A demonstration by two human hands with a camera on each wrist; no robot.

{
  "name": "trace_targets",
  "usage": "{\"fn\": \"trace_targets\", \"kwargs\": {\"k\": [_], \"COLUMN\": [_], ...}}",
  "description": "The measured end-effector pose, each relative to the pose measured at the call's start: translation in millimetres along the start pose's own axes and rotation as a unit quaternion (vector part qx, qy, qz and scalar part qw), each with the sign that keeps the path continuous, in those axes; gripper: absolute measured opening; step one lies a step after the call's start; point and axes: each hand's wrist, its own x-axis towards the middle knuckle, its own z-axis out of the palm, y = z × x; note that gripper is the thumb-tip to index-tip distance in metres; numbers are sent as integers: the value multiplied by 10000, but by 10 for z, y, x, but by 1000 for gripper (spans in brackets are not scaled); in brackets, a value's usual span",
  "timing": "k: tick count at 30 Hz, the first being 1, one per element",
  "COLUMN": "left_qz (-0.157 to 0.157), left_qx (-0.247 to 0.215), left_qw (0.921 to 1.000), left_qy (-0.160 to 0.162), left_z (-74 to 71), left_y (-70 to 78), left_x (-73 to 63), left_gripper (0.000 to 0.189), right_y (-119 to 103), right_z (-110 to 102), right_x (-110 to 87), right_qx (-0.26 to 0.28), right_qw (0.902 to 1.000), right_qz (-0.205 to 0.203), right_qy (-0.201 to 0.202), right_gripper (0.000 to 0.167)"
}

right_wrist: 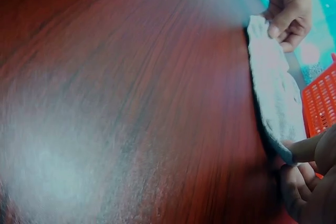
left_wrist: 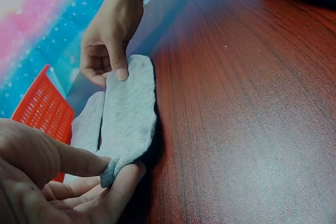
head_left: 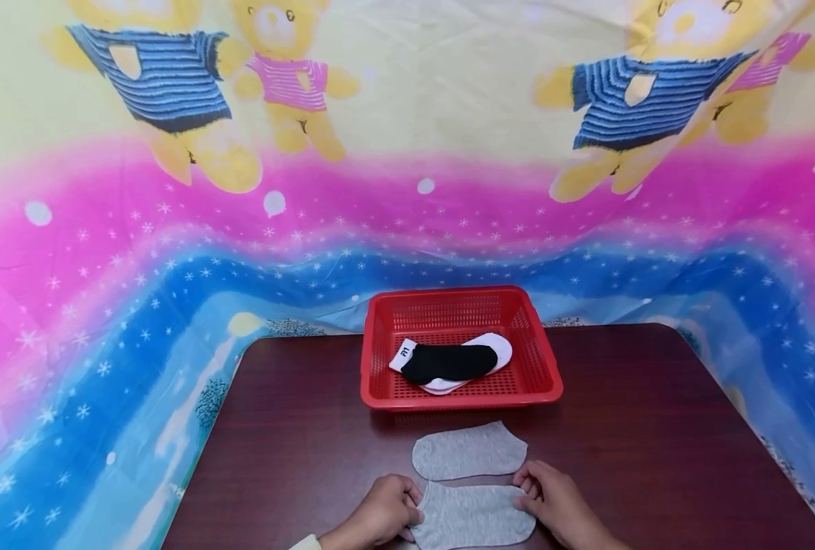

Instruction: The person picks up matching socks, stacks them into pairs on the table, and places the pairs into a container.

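Two grey ankle socks are in front of the basket in the head view. My left hand (head_left: 383, 510) pinches the left end of the nearer grey sock (head_left: 476, 516) between thumb and fingers. At its right end, my right hand (head_left: 558, 500) pinches the same sock. The left wrist view shows this sock (left_wrist: 128, 106) stretched between both hands, its near end lifted a little off the table. Just beyond it lies the other grey sock (head_left: 469, 451), flat, its toe to the left; neither hand grips it.
A red plastic basket (head_left: 373, 397) stands at the back middle of the dark wooden table (head_left: 283, 428). Inside it lie a black sock (head_left: 451, 363) and white socks (head_left: 499, 351). A patterned cloth (head_left: 421, 206) with bears hangs behind and around the table.
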Motion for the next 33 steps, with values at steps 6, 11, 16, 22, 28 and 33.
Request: {"fn": "trace_targets", "kwargs": {"k": [6,11,16,22,28,33], "left_qz": [-15,-9,250,369,345,349], "left_qx": [125,198,320,-134,-555,-636], "left_qw": [9998,9995,9987,9991,9979,9973], "left_qy": [151,260,306,178,5,-82], "left_z": [16,23,29,83,243,370], "left_y": [8,-2,34,220,443,509], "left_x": [-2,-6,-1,-19,-22,-19], "left_gripper": [17,18,18,17,14,12], "right_y": [8,15,-31,-320,-692,-811], "right_z": [6,25,56,31,3,49], "right_x": [11,0,9,34,27,-6], "right_qx": [-290,-266,-886,553,3420,4172], "right_qw": [9994,9995,9941,9984,9160,8709], "right_qz": [167,155,-387,-91,1115,1726], "right_qy": [-113,-92,484,-81,-1776,-1939], "right_gripper": [27,26,39,26,25,18]}}
